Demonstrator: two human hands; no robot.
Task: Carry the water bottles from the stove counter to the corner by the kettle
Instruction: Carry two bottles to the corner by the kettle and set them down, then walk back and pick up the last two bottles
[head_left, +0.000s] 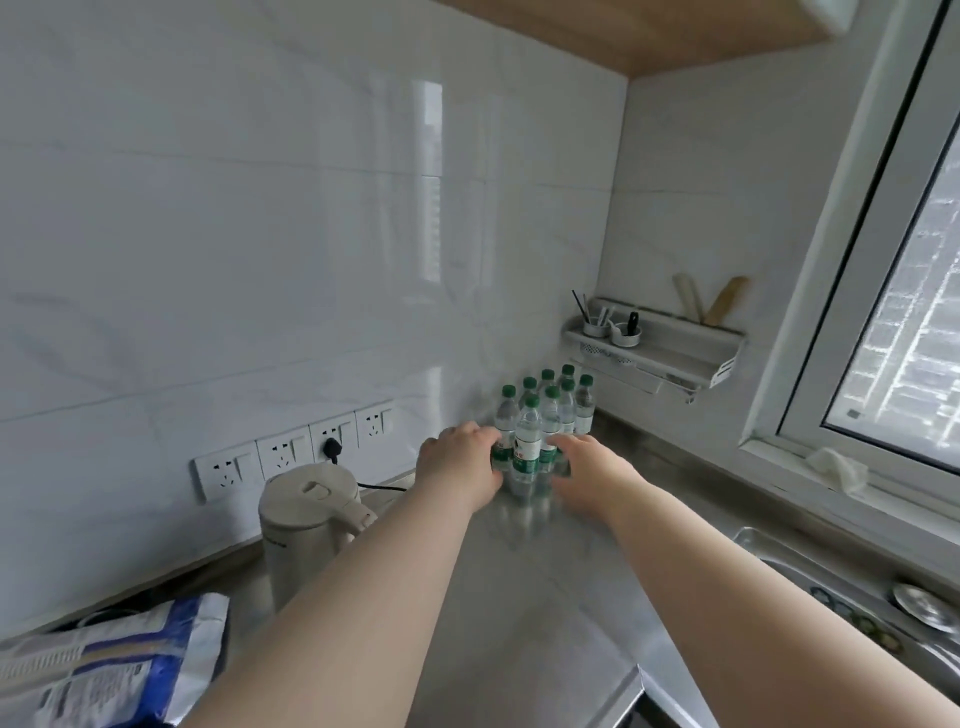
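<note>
Several clear water bottles (545, 415) with green caps and green labels stand upright in a tight cluster in the counter's back corner. My left hand (460, 460) presses against the left side of the cluster's front bottles. My right hand (587, 475) is against the right side of the same front bottles. Both hands cup the group from either side, and the fingertips are hidden behind the bottles. A cream electric kettle (306, 519) stands to the left of the bottles, near the wall.
The kettle's cord runs to a row of wall sockets (291, 452). A blue and white bag (109, 670) lies at the lower left. A wall shelf (660, 348) with cups hangs above the corner. At the right are a sink (857, 597), a window and a cloth (836, 467).
</note>
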